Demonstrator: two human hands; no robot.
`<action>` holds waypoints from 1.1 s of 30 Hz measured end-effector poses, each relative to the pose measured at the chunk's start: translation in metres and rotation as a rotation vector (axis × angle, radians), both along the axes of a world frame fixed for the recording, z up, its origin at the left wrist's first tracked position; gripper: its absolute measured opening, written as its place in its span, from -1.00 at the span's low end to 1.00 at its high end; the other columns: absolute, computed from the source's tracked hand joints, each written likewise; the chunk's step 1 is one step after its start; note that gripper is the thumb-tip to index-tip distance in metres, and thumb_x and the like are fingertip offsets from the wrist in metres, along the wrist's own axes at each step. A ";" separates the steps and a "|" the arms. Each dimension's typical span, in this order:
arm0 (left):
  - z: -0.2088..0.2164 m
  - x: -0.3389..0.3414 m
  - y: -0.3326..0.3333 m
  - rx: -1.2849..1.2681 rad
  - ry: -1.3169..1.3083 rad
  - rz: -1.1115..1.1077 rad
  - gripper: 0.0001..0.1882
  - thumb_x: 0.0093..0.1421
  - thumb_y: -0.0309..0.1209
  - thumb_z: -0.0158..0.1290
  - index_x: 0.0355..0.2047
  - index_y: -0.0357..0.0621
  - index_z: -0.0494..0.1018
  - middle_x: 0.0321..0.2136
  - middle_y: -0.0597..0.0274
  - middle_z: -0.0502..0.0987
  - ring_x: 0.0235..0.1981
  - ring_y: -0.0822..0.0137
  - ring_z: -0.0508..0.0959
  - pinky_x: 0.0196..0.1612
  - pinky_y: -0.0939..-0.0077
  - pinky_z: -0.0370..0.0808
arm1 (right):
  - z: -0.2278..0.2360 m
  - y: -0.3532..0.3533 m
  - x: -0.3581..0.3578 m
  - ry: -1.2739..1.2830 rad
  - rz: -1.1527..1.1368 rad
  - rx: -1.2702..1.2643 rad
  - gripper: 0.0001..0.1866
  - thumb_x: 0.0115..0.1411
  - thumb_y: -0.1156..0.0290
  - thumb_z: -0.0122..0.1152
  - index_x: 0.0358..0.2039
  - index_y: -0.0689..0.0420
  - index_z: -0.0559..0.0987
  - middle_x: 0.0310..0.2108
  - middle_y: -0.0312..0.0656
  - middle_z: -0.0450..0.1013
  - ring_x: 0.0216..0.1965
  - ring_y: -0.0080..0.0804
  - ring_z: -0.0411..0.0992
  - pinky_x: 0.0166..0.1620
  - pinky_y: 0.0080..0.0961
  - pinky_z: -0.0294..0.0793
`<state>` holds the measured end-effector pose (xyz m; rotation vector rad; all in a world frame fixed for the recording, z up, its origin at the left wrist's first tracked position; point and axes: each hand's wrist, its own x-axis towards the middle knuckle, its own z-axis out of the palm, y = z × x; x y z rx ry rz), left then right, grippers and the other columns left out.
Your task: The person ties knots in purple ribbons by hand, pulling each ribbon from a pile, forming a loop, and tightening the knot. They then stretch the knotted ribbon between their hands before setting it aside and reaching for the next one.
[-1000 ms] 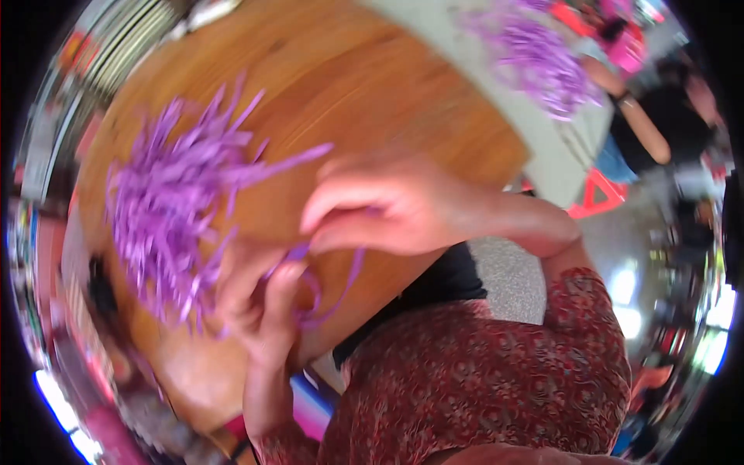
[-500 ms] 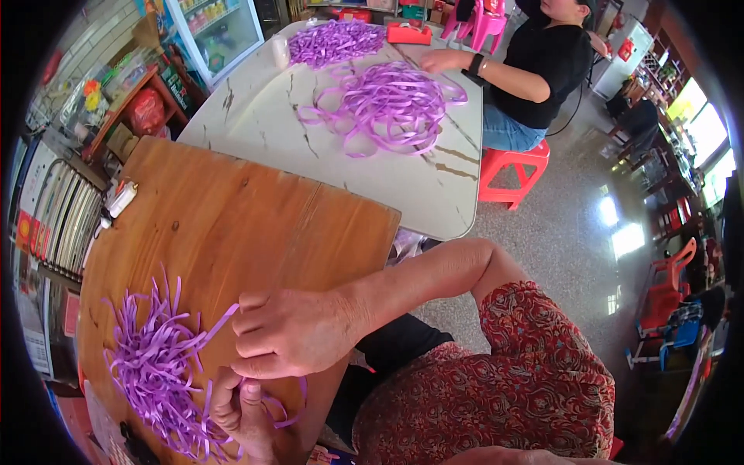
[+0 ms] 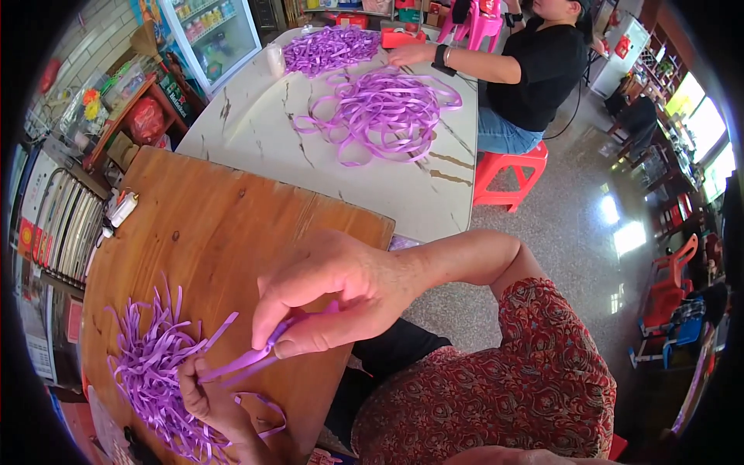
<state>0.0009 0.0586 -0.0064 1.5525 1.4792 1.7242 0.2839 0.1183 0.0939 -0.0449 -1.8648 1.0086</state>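
A purple ribbon (image 3: 246, 361) is stretched double between my two hands, just above the wooden table. My right hand (image 3: 341, 283) pinches it between thumb and index finger, with part of the ribbon showing inside the curled palm. Lower down and to the left, my left hand (image 3: 213, 407) grips its other end between thumb and fingers. Beside my left hand lies a heap of cut purple ribbon strips (image 3: 155, 372). A loose loop of ribbon (image 3: 273, 411) hangs to the right of the left hand.
The wooden table (image 3: 225, 225) meets a white marbled table (image 3: 248, 124) bearing tangled purple ribbon (image 3: 391, 116) and another purple pile (image 3: 333, 48). A person in black (image 3: 542, 70) sits on a red stool (image 3: 508, 174), one hand near the ribbon. A white glue gun (image 3: 122, 208) lies at the left edge.
My hands have drawn apart, pulling the ribbon out between them. The right hand has risen and turned; the left has moved left. The seated person's hand has shifted left.
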 end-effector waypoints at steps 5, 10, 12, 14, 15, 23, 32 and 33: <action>0.006 -0.009 0.010 -0.031 -0.194 0.180 -0.79 0.27 -0.35 -0.07 -0.29 -0.24 0.47 -0.49 0.37 0.42 -0.55 0.57 0.25 -0.48 0.70 0.19 | 0.007 -0.003 0.012 0.073 0.016 -0.043 -0.79 0.03 0.66 0.22 -0.26 0.29 0.55 -0.50 -0.22 0.43 -0.57 -0.48 0.32 -0.55 -0.56 0.18; 0.006 -0.016 0.007 -0.103 -0.105 0.225 -0.75 0.27 -0.28 -0.08 -0.32 -0.23 0.47 -0.48 0.33 0.45 -0.53 0.55 0.30 -0.46 0.66 0.23 | 0.005 -0.002 0.021 0.100 -0.016 -0.010 -0.77 0.00 0.70 0.23 -0.26 0.33 0.56 -0.45 -0.14 0.47 -0.54 -0.46 0.35 -0.54 -0.56 0.21; 0.013 0.000 0.003 -0.134 -0.104 0.234 -0.75 0.27 -0.28 -0.08 -0.32 -0.22 0.47 -0.49 0.34 0.44 -0.53 0.55 0.30 -0.46 0.65 0.23 | 0.002 0.000 0.027 0.070 -0.038 -0.028 -0.77 0.01 0.70 0.22 -0.25 0.33 0.56 -0.43 -0.14 0.47 -0.50 -0.47 0.38 -0.51 -0.59 0.26; 0.019 0.010 -0.003 -0.341 -0.057 0.120 -0.78 0.27 -0.33 -0.08 -0.34 -0.21 0.46 -0.52 0.39 0.41 -0.51 0.56 0.33 -0.43 0.66 0.24 | 0.001 0.004 0.033 0.041 -0.053 -0.045 -0.77 0.02 0.70 0.21 -0.25 0.33 0.55 -0.42 -0.14 0.48 -0.47 -0.48 0.41 -0.48 -0.63 0.30; 0.010 0.001 -0.002 -0.315 -0.117 -0.096 -0.85 0.17 -0.37 0.07 -0.30 -0.18 0.48 -0.55 0.48 0.33 -0.49 0.61 0.31 -0.44 0.75 0.26 | 0.000 0.006 0.037 0.031 -0.116 -0.124 -0.78 0.04 0.68 0.20 -0.24 0.31 0.55 -0.41 -0.17 0.48 -0.43 -0.51 0.43 -0.43 -0.65 0.34; 0.027 0.012 -0.011 -0.414 -0.028 -0.574 -0.67 -0.05 -0.57 0.19 -0.21 -0.25 0.46 -0.47 0.40 0.31 -0.43 0.51 0.32 -0.31 0.67 0.26 | -0.008 0.065 0.102 0.102 -0.632 -0.348 -0.76 0.14 0.48 0.12 -0.18 0.25 0.55 -0.38 -0.30 0.48 -0.33 -0.65 0.42 -0.30 -0.71 0.36; -0.022 0.010 -0.010 -0.202 0.223 -0.150 -0.86 0.09 -0.65 0.05 -0.31 -0.27 0.47 -0.52 0.32 0.38 -0.46 0.51 0.37 -0.35 0.68 0.31 | 0.015 0.188 0.193 -0.188 -1.122 0.323 -0.72 0.14 0.45 0.14 -0.12 0.22 0.49 -0.21 -0.25 0.45 -0.22 -0.39 0.43 -0.18 -0.43 0.46; -0.023 0.012 -0.012 -0.233 0.279 -0.159 -0.88 0.10 -0.64 0.04 -0.32 -0.28 0.47 -0.49 0.30 0.39 -0.43 0.50 0.37 -0.32 0.69 0.30 | 0.021 0.193 0.184 0.171 -0.818 -0.063 -0.74 0.12 0.47 0.15 -0.15 0.22 0.50 -0.27 -0.24 0.46 -0.25 -0.35 0.43 -0.19 -0.42 0.46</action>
